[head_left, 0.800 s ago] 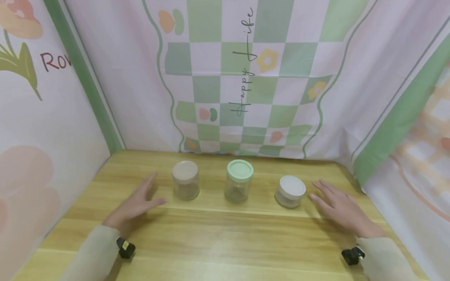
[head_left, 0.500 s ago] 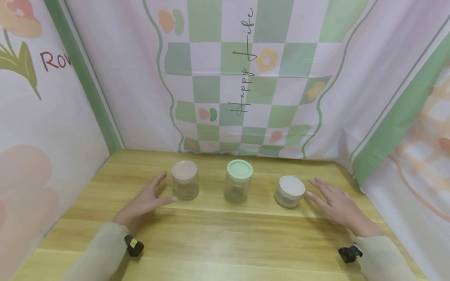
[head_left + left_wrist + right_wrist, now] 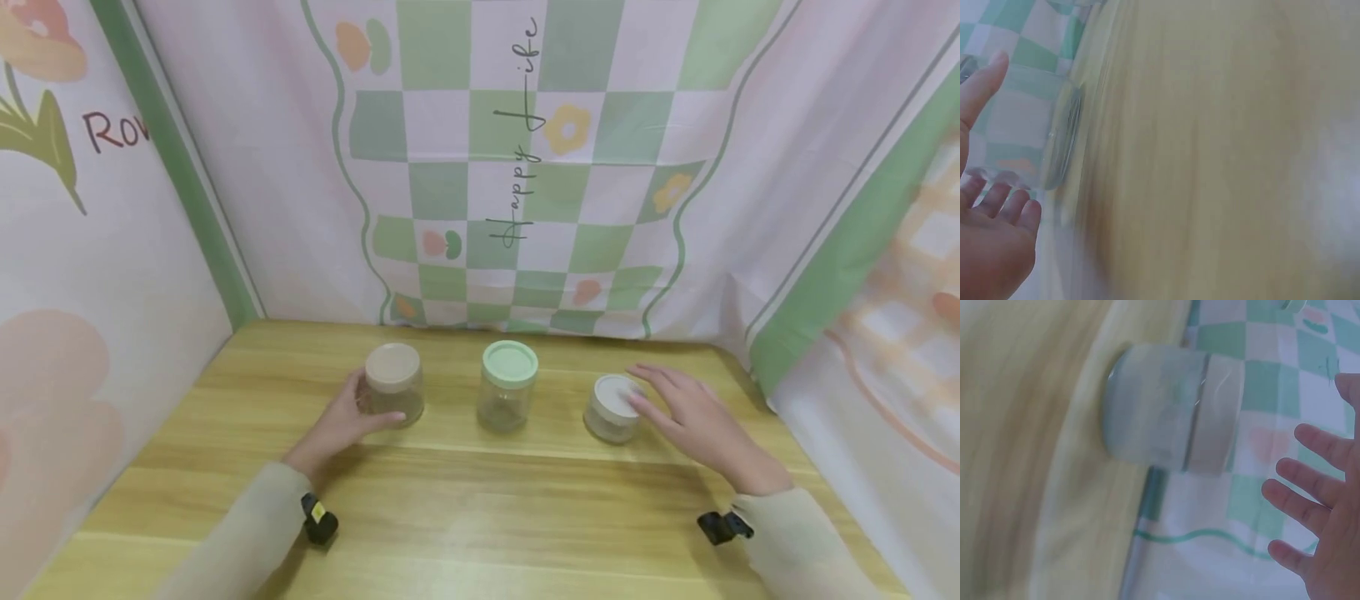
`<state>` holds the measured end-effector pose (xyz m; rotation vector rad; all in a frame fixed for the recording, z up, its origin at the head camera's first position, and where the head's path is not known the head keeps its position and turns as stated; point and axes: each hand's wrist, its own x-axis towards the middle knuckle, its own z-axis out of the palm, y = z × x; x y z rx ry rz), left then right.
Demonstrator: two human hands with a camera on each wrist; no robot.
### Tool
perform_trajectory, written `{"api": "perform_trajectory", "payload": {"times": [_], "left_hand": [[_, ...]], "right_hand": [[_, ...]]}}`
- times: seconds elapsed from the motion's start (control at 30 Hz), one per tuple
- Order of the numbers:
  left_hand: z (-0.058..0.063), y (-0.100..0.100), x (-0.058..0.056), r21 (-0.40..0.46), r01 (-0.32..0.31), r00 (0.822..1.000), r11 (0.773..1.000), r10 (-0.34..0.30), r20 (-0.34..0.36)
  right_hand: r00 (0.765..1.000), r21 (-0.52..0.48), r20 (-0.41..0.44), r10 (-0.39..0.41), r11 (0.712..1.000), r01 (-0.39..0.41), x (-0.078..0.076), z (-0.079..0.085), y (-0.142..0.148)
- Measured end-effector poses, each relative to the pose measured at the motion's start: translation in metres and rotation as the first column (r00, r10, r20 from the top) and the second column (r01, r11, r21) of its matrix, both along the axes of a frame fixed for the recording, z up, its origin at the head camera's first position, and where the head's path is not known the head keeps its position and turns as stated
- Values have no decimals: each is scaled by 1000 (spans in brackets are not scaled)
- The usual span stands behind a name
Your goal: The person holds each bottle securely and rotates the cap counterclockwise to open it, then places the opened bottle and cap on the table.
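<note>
I've got three clear lidded jars upright in a loose row on the wood-grain worktop (image 3: 480,517), toward its far edge. My left hand (image 3: 343,423) is at the beige-lidded jar (image 3: 395,385), leftmost: thumb across the front, fingers around the left side, curved but spread. Left wrist view has thumb and fingers on opposite sides of the glass; whether the fingertips touch it, I can't tell.

My right hand (image 3: 701,425) is at the white-lidded jar (image 3: 610,410), rightmost and shortest. Fingers spread, thumb apart, nothing gripped. From the head camera the fingertips overlap the lid's right edge; from the right wrist they stand clear of it, just beside.

The mint-lidded jar (image 3: 507,387) stands in the middle, apart from both other jars and from both hands. All three lids are on.

Both sleeves are beige; I see a black device (image 3: 320,521) at the left wrist and another black unit (image 3: 725,527) at the right. Behind the worktop hangs a cloth (image 3: 517,192) with green-and-white checks, flowers and sideways "Happy Life" lettering. Left side: a white panel (image 3: 60,267) printed with a tulip.
</note>
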<state>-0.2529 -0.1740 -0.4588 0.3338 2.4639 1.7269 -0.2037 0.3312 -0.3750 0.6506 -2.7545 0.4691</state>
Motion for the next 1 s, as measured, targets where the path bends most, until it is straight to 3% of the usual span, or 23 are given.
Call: {"api": "perform_trajectory", "payload": {"times": [0.13, 0.37, 0.73, 1.0], "left_hand": [[0, 4, -3, 27, -46, 998, 999, 45, 40], [1, 11, -6, 81, -71, 997, 994, 68, 40], [-1, 20, -4, 104, -135, 991, 985, 132, 35], [0, 21, -3, 82, -154, 988, 985, 151, 43]], "right_hand": [[999, 15, -20, 25, 1000, -25, -2, 6, -13], [998, 19, 22, 57, 998, -57, -10, 16, -38], [982, 9, -8, 187, 982, -186, -23, 28, -91], [966, -5, -26, 258, 966, -258, -31, 27, -129]]}}
